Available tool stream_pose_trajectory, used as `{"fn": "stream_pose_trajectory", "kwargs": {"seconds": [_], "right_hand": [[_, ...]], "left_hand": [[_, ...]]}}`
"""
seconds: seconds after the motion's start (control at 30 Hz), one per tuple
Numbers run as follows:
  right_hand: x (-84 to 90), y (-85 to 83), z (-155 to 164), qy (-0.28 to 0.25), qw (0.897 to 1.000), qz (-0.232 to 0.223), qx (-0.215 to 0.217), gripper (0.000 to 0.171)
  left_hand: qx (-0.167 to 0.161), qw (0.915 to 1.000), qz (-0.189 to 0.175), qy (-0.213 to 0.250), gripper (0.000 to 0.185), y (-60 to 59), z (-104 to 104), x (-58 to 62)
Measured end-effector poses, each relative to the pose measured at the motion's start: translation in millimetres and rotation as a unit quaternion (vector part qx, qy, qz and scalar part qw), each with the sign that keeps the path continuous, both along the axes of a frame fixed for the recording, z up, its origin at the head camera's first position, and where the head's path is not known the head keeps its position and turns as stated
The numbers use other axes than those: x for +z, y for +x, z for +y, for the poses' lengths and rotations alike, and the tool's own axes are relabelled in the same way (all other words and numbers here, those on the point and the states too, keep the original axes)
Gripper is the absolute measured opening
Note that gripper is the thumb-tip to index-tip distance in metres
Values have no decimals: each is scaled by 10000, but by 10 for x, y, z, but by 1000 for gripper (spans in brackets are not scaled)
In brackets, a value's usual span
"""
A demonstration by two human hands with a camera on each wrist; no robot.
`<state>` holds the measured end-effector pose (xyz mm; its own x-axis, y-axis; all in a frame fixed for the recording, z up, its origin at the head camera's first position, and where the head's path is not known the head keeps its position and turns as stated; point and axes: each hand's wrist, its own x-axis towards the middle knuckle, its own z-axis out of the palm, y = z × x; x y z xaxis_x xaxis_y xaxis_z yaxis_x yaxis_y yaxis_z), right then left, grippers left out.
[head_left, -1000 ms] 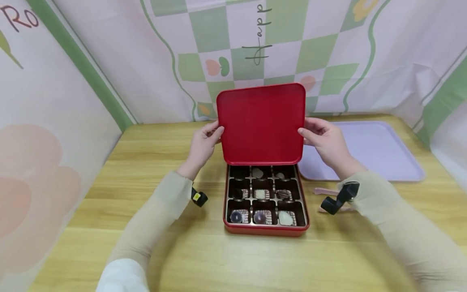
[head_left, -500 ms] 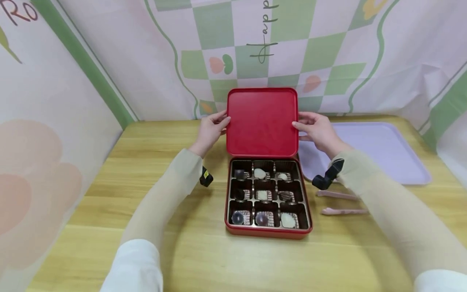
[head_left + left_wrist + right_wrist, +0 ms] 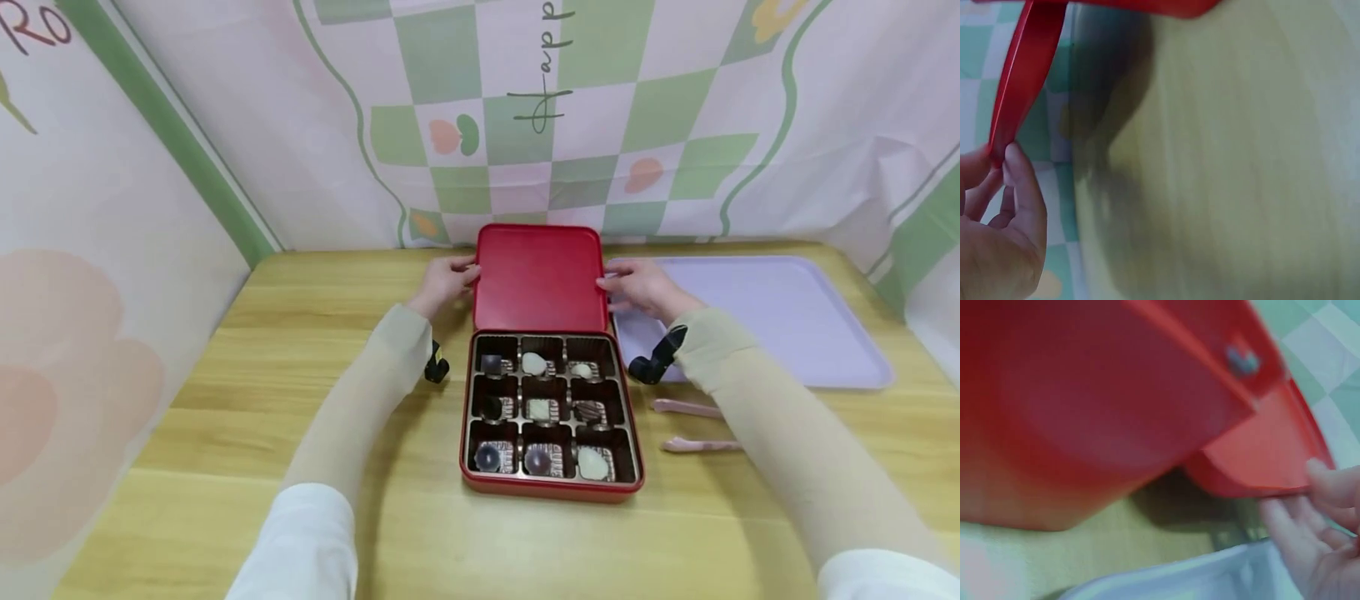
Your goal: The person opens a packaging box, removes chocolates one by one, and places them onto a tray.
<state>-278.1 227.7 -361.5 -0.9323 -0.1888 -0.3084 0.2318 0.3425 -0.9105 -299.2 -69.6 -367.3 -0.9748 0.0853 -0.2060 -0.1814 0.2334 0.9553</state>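
A red tin box (image 3: 551, 487) stands on the table with its lid (image 3: 538, 279) tilted back behind it, joined at the rear edge. My left hand (image 3: 444, 287) pinches the lid's left edge between thumb and fingers; the left wrist view shows that hand (image 3: 1013, 225) at the lid's rim. On the other side, my right hand (image 3: 641, 287) holds the lid's right edge, thumb on the inner face and fingers beneath. Inside the box a divided tray holds several chocolates, among them a white one (image 3: 592, 464), a dark round one (image 3: 487, 457) and a striped one (image 3: 588, 412).
A lilac tray (image 3: 757, 317) lies right of the box, close under my right hand. Pink tongs (image 3: 697, 408) lie in front of it, partly covered by my right forearm. A patterned cloth (image 3: 525, 183) hangs behind the table's back edge.
Both hands have swung the lid back and down, from nearly upright over the box to leaning low behind it. The rear row of chocolates has come into full view.
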Motion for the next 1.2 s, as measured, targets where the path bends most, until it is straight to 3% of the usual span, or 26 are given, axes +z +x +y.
{"fn": "stream_pose_trajectory", "kwargs": {"seconds": [0.13,0.33,0.53,0.83,0.97,1.2], "right_hand": [[-35,11,9,5,9991,-195,388,58],[-56,-16,-32,529,9973,4,500,56],[-80,-23,-74,819,9951,360,430,52],[-105,-47,-125,1200,9902,713,54,43],[-90,-54,-128,1140,9909,714,62,43],[-22,-34,-64,995,9921,764,85,48]], "left_hand": [[-70,9993,-363,-53,44,-5,-44,-74],[-170,9991,-369,-143,47,-2,-71,-135],[-203,9991,-378,-42,47,-11,-74,-194],[-219,9960,-116,-859,43,1,-52,-281],[-129,9965,-7,-828,42,1,-46,-280],[-191,9976,-217,-629,42,8,-90,-238]]}}
